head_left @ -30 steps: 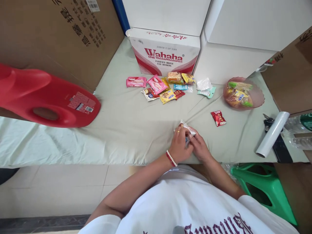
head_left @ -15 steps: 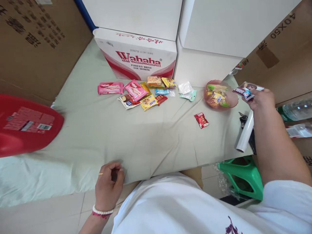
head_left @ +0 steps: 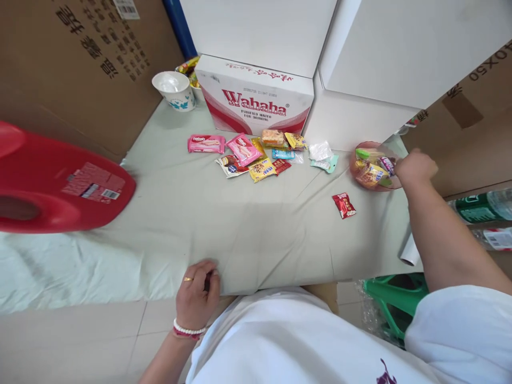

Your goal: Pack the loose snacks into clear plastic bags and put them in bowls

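Observation:
My right hand (head_left: pixel 416 168) reaches over the right rim of a clear pinkish bowl (head_left: pixel 358 181). Its fingers are closed at the edge of a small purple-brown and white snack packet (head_left: pixel 387 166), which lies over the bowl's contents; the fingertips are partly hidden. Among those contents is a yellow snack packet (head_left: pixel 372 175). At the table's front edge rests my left hand (head_left: pixel 198 293), its fingers curled with nothing in them. A red snack packet (head_left: pixel 344 205) lies by itself in front of the bowl.
Several wrapped snacks, among them a pink wafer packet (head_left: pixel 206 143), lie before the Wahaha carton (head_left: pixel 256 104). A paper cup (head_left: pixel 176 93) stands behind left. A large red jug (head_left: pixel 88 186) fills the left side. A white roll (head_left: pixel 410 252) and bottles (head_left: pixel 480 208) are at right.
My hands parted. The right hand carried the snack packet to the right, then down into the bowl; the left hand moved to the table's front edge. The view swung too, bringing the cup in.

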Motion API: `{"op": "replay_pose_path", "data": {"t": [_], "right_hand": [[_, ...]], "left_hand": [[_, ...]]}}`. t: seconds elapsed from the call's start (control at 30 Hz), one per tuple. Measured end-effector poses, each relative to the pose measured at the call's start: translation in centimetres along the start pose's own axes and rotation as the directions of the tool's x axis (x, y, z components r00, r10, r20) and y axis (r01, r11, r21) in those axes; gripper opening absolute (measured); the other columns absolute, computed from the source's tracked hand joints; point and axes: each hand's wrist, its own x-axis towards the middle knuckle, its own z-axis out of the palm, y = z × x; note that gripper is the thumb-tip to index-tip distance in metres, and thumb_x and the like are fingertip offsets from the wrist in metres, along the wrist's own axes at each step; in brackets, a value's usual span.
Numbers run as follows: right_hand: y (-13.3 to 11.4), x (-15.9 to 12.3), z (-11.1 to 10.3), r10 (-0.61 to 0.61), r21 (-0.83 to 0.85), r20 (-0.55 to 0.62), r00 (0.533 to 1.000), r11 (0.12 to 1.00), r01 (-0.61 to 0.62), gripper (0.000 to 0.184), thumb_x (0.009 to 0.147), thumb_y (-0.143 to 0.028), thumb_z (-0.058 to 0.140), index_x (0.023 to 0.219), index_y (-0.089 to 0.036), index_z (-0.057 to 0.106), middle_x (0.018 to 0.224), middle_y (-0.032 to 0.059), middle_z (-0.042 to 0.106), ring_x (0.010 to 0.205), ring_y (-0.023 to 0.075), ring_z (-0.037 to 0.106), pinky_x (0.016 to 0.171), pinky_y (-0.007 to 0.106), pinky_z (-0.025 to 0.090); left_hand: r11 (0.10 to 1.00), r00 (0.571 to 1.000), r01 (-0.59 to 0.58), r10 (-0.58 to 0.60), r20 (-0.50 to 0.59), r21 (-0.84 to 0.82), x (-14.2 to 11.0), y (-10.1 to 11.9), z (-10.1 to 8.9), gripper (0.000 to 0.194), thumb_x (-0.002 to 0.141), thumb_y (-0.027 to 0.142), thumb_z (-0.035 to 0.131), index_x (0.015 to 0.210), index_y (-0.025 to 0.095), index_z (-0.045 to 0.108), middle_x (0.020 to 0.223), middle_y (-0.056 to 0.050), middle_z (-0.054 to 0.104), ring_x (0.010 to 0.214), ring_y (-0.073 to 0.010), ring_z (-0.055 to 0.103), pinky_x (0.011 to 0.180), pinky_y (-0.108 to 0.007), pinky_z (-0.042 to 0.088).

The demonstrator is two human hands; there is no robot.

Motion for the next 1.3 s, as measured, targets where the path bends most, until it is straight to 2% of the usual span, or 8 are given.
{"op": "replay_pose_path", "data": {"t": [0.13, 0.3, 0.53, 0.63, 0.73, 0.8, 1.03, 1.3], "right_hand": [[-5.5, -1.3, -1.8, -0.237, 0.185, -0.017, 0.971, 0.954, 0.236, 0.032, 0.102, -0.025, 0.049, 0.121, -0.008, 0.068, 0.111, 0.0262, 0.07, 0.097, 0.0256, 0.061, 0.073, 0.039, 0.031], [-14.1, -3.2, 1.4, -0.675, 0.322, 0.105, 0.73, 0.718, 0.617, 0.031, 0.091, -0.016, 0.06, 0.12, -0.015, 0.07, 0.125, 0.017, 0.064, 0.1, 0.0233, 0.057, 0.083, 0.032, 0.039], [-17.0, -4.9, 4.5, -0.494, 0.569, 0.086, 0.865, 0.737, 0.364, 0.018, 0.089, -0.021, 0.062, 0.101, -0.013, 0.073, 0.091, 0.0098, 0.071, 0.081, 0.021, 0.061, 0.074, 0.03, 0.044], [-16.1, -8.0, 3.2, -0.428, 0.9, 0.085, 0.9, 0.421, 0.115, 0.017, 0.084, -0.035, 0.07, 0.085, -0.018, 0.068, 0.067, 0.0004, 0.062, 0.059, 0.015, 0.053, 0.06, 0.027, 0.041], [-15.1, -13.6, 1.9, -0.538, 0.986, 0.163, 0.827, 0.047, -0.163, 0.029, 0.076, -0.047, 0.078, 0.08, -0.021, 0.065, 0.059, -0.0039, 0.056, 0.051, 0.0114, 0.048, 0.052, 0.025, 0.039], [-14.9, -18.1, 1.3, -0.611, 0.952, 0.212, 0.763, -0.049, -0.304, 0.032, 0.072, -0.048, 0.082, 0.081, -0.021, 0.067, 0.058, -0.0039, 0.058, 0.05, 0.0108, 0.05, 0.051, 0.024, 0.039], [-14.9, -30.3, -0.1, -0.691, 0.956, 0.171, 0.703, -0.056, -0.288, 0.023, 0.081, -0.044, 0.077, 0.081, -0.022, 0.072, 0.06, -0.0033, 0.06, 0.055, 0.0115, 0.05, 0.056, 0.025, 0.04], [-12.4, -29.1, 0.7, -0.451, 0.873, 0.317, 0.834, -0.205, -0.442, 0.024, 0.077, -0.043, 0.077, 0.079, -0.023, 0.064, 0.056, -0.0067, 0.049, 0.05, 0.01, 0.043, 0.048, 0.022, 0.034]], "left_hand": [[0.999, 1.0, 0.012, -0.012, -0.001, -0.035, -0.1, -0.1, -0.1, 0.013, 0.089, 0.017, 0.057, 0.099, 0.023, 0.063, 0.099, -0.007, 0.069, 0.091, -0.0223, 0.068, 0.084, -0.035, 0.055], [0.998, 1.0, 0.028, -0.027, 0.012, -0.048, 0.1, 0.2, -0.3, 0.01, 0.09, 0.018, 0.056, 0.095, 0.022, 0.063, 0.098, -0.007, 0.069, 0.091, -0.0212, 0.068, 0.083, -0.033, 0.055], [0.981, 0.989, 0.143, -0.136, 0.064, -0.127, -0.4, 0.8, -1.5, 0.009, 0.094, 0.023, 0.056, 0.094, 0.021, 0.065, 0.098, -0.007, 0.069, 0.081, -0.0161, 0.065, 0.074, -0.028, 0.054], [0.939, 0.971, 0.236, -0.218, 0.098, -0.25, -0.5, 1.5, -2.0, 0.011, 0.095, 0.027, 0.057, 0.097, 0.021, 0.066, 0.093, -0.005, 0.068, 0.078, -0.0153, 0.063, 0.07, -0.027, 0.052], [0.844, 0.946, 0.32, -0.258, 0.197, -0.43, 1.0, 3.2, -1.4, 0.015, 0.095, 0.033, 0.058, 0.096, 0.02, 0.068, 0.087, -0.004, 0.066, 0.075, -0.0149, 0.061, 0.067, -0.026, 0.05], [0.742, 0.912, 0.406, -0.288, 0.292, -0.533, 3.0, 4.7, 0.0, 0.022, 0.095, 0.038, 0.058, 0.088, 0.02, 0.068, 0.081, -0.003, 0.064, 0.072, -0.0142, 0.059, 0.064, -0.026, 0.049], [0.278, 0.768, 0.624, -0.392, 0.507, -0.73, 10.8, 8.5, 8.1, 0.041, 0.074, 0.052, 0.078, 0.092, 0.018, 0.062, 0.082, -0.002, 0.066, 0.068, -0.0134, 0.062, 0.053, -0.022, 0.048], [0.279, 0.802, 0.572, -0.385, 0.456, -0.771, 9.8, 7.1, 8.8, 0.029, 0.076, 0.044, 0.074, 0.075, 0.018, 0.062, 0.064, 0.004, 0.059, 0.056, -0.0096, 0.053, 0.058, -0.024, 0.045]]}}
